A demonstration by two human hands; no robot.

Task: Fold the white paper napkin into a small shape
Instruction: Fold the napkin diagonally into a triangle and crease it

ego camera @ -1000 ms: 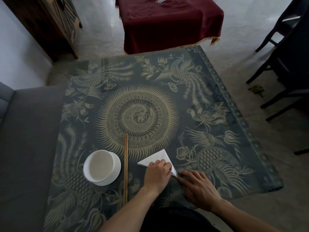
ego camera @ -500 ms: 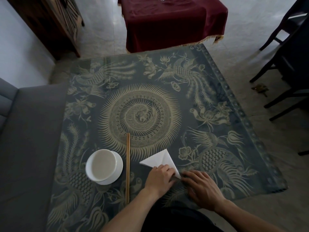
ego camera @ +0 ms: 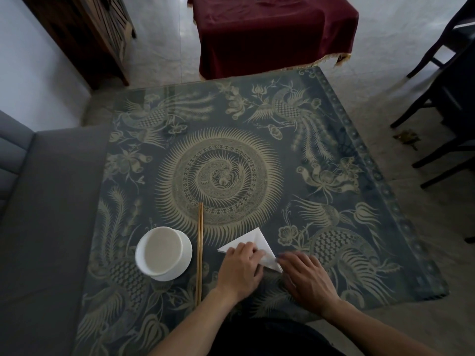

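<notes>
My left hand (ego camera: 240,269) presses flat, no grip closed, pinning the white paper napkin (ego camera: 253,244), a folded triangle, to the worktop (ego camera: 334,155). My right hand (ego camera: 307,277) fingertips press its near corner, apparently creasing. Chopsticks (ego camera: 199,250) and bowl (ego camera: 160,250) lie clear, leftward.

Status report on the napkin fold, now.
Left hand flat on napkin, pinning it. Right hand at its near corner, fingertips touching. Napkin a triangle, flat on table. Chopsticks and bowl left, clear.
</notes>
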